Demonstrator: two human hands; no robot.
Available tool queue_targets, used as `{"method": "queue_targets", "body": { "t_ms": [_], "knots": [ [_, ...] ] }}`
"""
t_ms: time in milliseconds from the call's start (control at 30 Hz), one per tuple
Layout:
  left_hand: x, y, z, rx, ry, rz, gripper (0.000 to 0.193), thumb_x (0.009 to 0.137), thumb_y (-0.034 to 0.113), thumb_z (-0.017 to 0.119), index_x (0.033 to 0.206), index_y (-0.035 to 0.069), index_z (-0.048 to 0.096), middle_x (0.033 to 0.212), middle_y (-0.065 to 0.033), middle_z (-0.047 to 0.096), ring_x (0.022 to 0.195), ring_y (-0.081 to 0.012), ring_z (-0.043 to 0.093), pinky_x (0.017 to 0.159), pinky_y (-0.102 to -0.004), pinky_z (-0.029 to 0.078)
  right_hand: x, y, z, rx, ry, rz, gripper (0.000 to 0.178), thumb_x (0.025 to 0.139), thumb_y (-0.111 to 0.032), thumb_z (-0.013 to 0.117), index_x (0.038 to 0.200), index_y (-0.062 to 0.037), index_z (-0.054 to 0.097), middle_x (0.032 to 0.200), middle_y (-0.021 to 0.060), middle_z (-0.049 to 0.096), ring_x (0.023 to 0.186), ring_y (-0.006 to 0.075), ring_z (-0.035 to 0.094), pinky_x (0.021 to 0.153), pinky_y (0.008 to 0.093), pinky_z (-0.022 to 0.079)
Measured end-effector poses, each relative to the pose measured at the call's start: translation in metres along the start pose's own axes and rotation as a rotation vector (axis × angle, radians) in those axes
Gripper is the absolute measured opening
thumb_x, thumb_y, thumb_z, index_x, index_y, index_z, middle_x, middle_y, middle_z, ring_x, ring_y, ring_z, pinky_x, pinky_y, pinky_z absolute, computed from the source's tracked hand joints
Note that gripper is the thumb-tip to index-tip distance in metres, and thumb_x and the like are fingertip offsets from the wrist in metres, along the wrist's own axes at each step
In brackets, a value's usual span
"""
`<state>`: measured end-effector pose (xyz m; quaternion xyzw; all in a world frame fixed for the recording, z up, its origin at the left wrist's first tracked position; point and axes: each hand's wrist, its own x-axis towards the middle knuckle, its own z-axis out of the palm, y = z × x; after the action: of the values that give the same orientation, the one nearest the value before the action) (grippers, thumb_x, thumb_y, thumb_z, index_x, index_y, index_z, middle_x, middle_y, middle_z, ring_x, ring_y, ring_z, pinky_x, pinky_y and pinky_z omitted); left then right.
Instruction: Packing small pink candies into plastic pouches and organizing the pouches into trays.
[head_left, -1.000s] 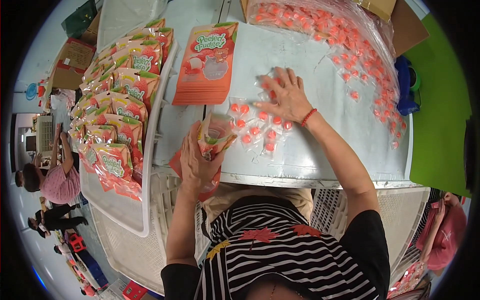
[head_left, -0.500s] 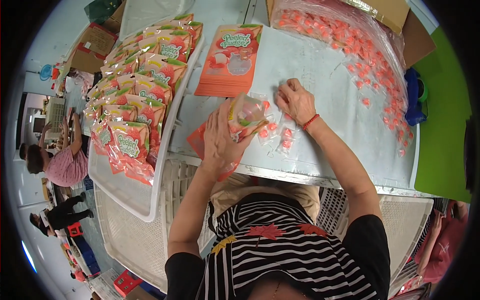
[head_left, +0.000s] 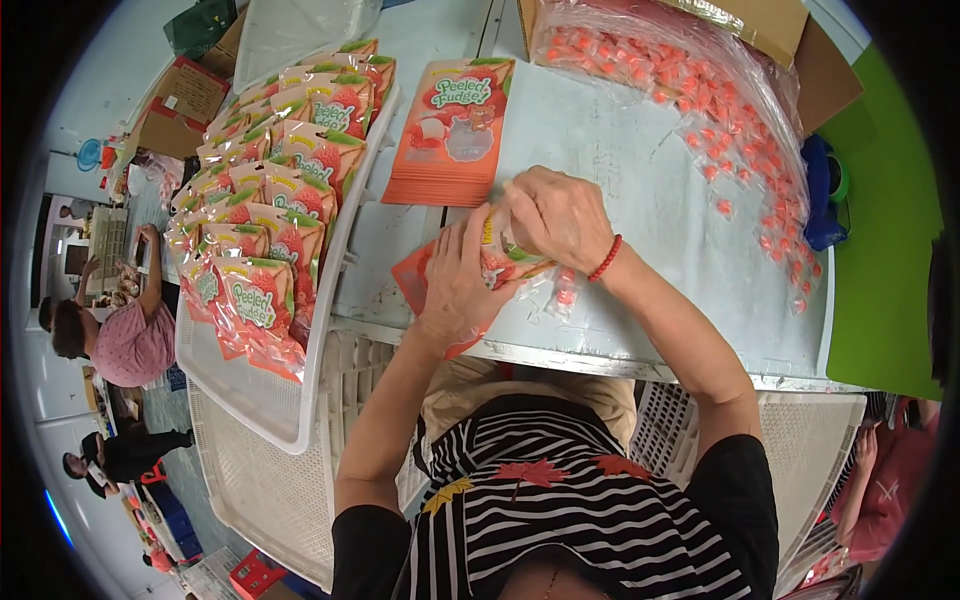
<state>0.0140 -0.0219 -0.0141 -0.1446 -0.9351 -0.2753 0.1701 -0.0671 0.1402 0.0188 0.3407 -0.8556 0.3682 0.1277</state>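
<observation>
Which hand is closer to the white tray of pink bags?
Left. The left hand is right of the white tray; the right hand is farther right, at a pouch.

Mostly glossy plastic over a smooth bench (head_left: 620,130).
Shines slickly on filled pouches (head_left: 300,197) at ten o'clock; turns clear and crinkly on candy wrappers (head_left: 712,134) at two, gives way to matt cardboard (head_left: 828,85) just beyond.

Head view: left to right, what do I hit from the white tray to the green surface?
White tray of filled pouches → left hand → right hand → lone wrapped candy → blue object → green surface.
</observation>
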Motion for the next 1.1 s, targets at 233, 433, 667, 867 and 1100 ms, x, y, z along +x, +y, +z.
{"method": "queue_targets", "body": {
  "t_ms": [233,433,667,867,1100],
  "knots": [
    [0.003,0.003,0.011,-0.043,0.107,-0.050,0.087,0.060,0.018,0.080,0.134,0.003,0.035,0.121,-0.0190,0.049,0.110,-0.0376,0.049,0.093,-0.0463,0.041,-0.003,-0.014,0.026,0.201,0.260,0.200,0.020,0.091,-0.020,0.052,0.086,-0.0013,0.055,0.072,0.0166,0.057,0.062,0.0326,0.059,0.055,0.0391,0.045],
    [0.004,0.007,0.017,0.033,0.080,0.021,0.085,0.060,0.017,0.079,0.132,0.000,0.036,0.123,-0.0195,0.048,0.110,-0.0374,0.048,0.094,-0.0462,0.040,0.001,-0.002,0.021,0.253,-0.039,0.388,0.020,0.094,-0.016,0.046,0.099,0.0024,0.053,0.079,0.0174,0.058,0.064,0.0325,0.060,0.058,0.0394,0.048],
    [0.007,0.007,0.016,-0.210,0.149,-0.108,0.093,0.060,0.021,0.082,0.135,0.000,0.031,0.127,-0.0198,0.044,0.114,-0.0378,0.046,0.097,-0.0457,0.038,0.020,-0.039,-0.009,-0.046,-0.047,0.163,0.025,0.097,-0.015,0.038,0.108,0.0023,0.052,0.090,0.0147,0.061,0.066,0.0310,0.062,0.060,0.0385,0.050],
    [0.010,-0.002,-0.002,-0.482,0.386,-0.201,0.097,0.060,0.008,0.084,0.137,0.000,0.026,0.129,-0.0152,0.043,0.119,-0.0229,0.045,0.100,-0.0358,0.039,-0.003,-0.014,-0.037,0.193,0.242,0.169,0.026,0.096,-0.019,0.042,0.112,-0.0026,0.053,0.093,0.0120,0.064,0.072,0.0222,0.063,0.066,0.0329,0.049],
    [-0.010,-0.026,-0.034,-0.667,0.355,-0.444,0.082,0.061,0.006,0.084,0.128,-0.002,0.038,0.123,-0.0124,0.046,0.111,-0.0202,0.048,0.097,-0.0344,0.039,-0.110,-0.005,0.030,-0.335,-0.063,0.182,0.083,0.069,-0.058,0.070,0.134,-0.0138,0.045,0.144,0.0257,0.023,0.129,0.0501,0.024,0.100,0.0644,0.024]
  ]
}}
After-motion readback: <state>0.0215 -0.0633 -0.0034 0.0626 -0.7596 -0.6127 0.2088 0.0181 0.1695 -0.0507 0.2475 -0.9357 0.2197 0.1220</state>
